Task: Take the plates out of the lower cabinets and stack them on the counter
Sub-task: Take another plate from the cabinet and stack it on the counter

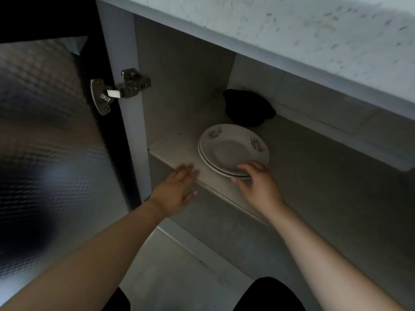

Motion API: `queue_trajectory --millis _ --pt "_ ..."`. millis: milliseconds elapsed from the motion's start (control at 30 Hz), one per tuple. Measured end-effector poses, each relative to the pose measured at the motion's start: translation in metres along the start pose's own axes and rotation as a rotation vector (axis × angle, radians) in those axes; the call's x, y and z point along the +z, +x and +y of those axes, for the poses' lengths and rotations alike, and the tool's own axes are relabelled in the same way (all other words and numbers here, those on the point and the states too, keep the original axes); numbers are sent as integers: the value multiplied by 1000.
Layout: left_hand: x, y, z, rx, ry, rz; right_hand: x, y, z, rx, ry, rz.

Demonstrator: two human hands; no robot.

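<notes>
With the right hand [258, 182] pinching only the near rim of the two stacked white flowered ceramic plates [233, 148] on the pale cabinet shelf [174, 151], and the left hand [177, 187] open to their left, the upper one may slide off when lifted.

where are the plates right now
Head view, centre: the plates sit stacked near the front edge of the shelf, right hand on their near rim, a dark object behind.
</notes>
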State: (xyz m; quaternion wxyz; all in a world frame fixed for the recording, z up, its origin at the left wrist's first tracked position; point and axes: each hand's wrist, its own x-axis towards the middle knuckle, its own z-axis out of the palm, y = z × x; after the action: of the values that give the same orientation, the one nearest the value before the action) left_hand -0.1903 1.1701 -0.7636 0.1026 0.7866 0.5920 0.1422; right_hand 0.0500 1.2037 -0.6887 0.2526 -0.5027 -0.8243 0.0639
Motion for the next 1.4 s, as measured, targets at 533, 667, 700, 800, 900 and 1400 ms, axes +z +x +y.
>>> queue_trajectory --millis 533,667,700,800,900,1400 --pt "7 0 -4 16 -126 70 20 4 20 -105 -67 9" --pt "9 1 -5 23 -118 95 22 3 21 -119 -52 39" --pt "10 1 -5 24 -113 99 22 4 22 -124 -49 39" --pt "10 1 -5 20 -99 79 21 3 22 -139 -48 32" --pt "6 0 -3 22 -99 59 19 2 20 -156 -49 42" --pt "-33 67 50 -313 -742 373 4 -8 37 -80 22 93"
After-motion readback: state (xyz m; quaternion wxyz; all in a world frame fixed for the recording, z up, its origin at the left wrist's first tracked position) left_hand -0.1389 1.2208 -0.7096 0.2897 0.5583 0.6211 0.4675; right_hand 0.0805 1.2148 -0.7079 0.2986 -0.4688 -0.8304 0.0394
